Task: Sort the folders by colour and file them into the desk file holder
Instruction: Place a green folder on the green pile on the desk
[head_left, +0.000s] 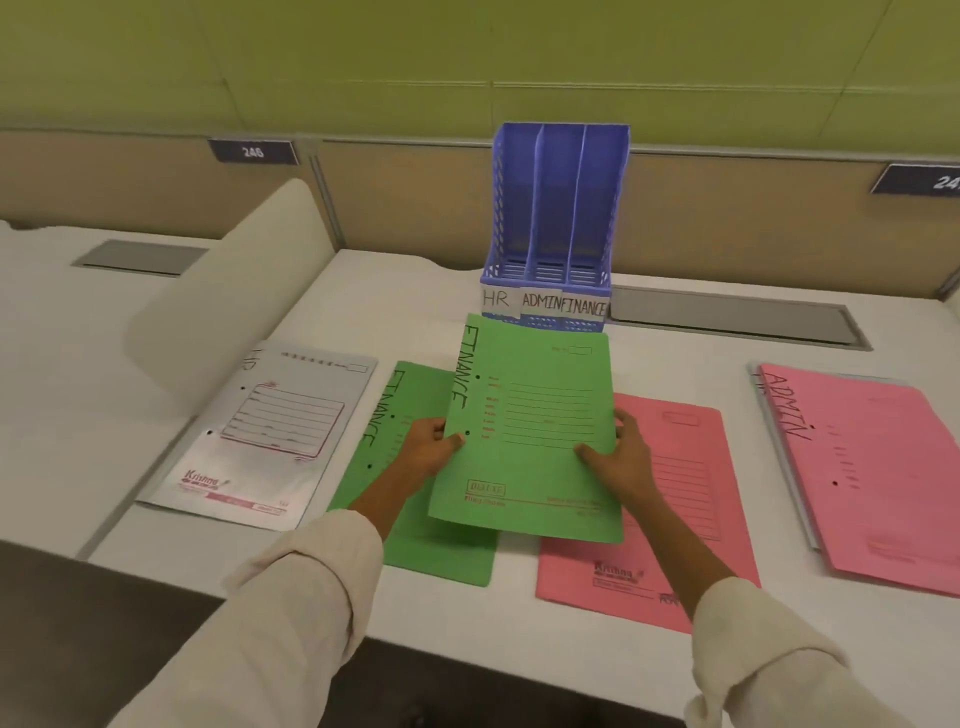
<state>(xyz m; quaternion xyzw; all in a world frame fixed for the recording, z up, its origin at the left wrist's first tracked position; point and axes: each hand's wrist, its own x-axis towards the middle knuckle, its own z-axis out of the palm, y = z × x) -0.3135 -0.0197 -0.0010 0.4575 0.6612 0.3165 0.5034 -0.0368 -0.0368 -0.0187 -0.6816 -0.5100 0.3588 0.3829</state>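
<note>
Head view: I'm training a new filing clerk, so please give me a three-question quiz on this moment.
1. True or false: the blue file holder already holds folders.
2. Which label is on the holder's rightmost slot? A) HR B) ADMIN C) FINANCE
3. Fill in: the left hand and right hand hold a ____ folder marked FINANCE.

Key: 1 false; 2 C; 3 green.
</note>
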